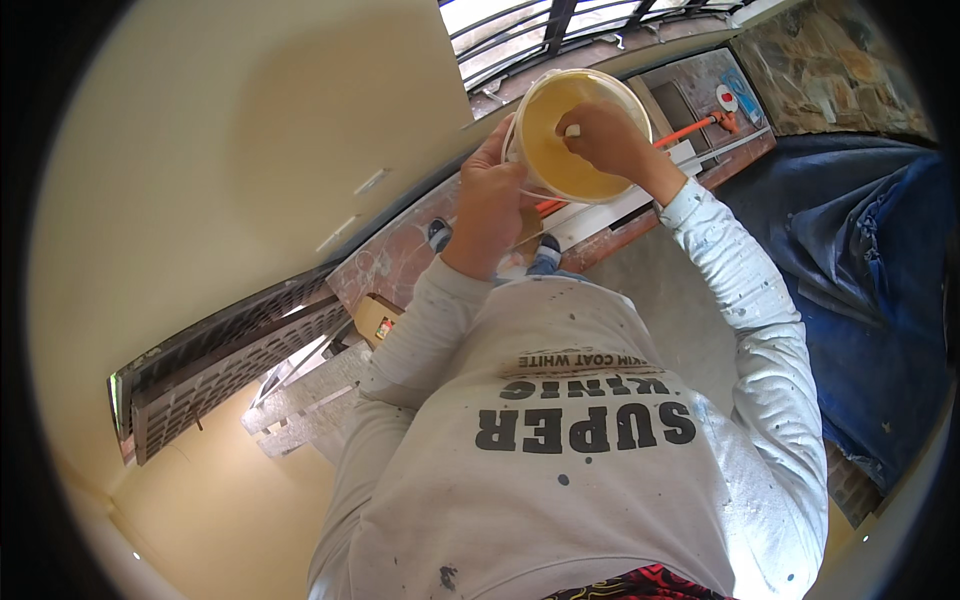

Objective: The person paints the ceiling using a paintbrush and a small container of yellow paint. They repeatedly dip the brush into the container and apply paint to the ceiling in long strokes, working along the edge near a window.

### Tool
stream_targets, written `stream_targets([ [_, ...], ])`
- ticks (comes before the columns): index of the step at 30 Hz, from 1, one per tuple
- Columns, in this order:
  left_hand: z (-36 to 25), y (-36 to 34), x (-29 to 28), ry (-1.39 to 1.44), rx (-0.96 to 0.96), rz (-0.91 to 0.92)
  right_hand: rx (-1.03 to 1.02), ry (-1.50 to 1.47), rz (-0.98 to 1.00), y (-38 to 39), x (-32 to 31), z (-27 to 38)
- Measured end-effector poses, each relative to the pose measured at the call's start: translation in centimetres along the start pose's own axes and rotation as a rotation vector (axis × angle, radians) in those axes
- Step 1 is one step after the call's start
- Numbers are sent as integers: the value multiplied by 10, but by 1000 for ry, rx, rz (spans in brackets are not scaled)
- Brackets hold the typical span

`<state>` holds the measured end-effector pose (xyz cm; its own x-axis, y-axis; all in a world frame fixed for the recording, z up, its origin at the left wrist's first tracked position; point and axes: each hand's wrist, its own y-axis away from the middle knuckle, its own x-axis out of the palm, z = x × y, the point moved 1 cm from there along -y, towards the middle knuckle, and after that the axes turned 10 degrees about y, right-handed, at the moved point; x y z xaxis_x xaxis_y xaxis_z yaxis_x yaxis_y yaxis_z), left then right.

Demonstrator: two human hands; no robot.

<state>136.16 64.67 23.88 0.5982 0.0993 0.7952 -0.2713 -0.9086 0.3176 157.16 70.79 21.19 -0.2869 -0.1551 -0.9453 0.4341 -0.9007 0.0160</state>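
A white plastic bucket (585,73) with a pale yellow inside is raised in front of me. My left hand (492,185) grips it by its left side, with the thumb near the rim. Inside the bucket's mouth is my right hand (605,140), its fingers closed in a fist. A short pale end of something (572,130), perhaps a handle, sticks out of that fist; the rest is hidden. Both sleeves are white and spotted with paint.
My shoes (548,246) stand on a reddish stone ledge (395,250) beside a cream wall (330,120). An orange pole (685,133) lies near a blue item (738,90). Dark blue sheeting (840,220) hangs at right. A barred window (545,30) is ahead; a dark railing (230,365) stands left.
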Motion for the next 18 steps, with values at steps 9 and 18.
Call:
stream_targets([
  [9, -3, -1, 1, -9, -10, -83, 445, -839, -60, 18, -53, 35],
  [18, -3, -16, -6, -108, -2, -124, 568, -1408, -413, 65, -86, 40],
])
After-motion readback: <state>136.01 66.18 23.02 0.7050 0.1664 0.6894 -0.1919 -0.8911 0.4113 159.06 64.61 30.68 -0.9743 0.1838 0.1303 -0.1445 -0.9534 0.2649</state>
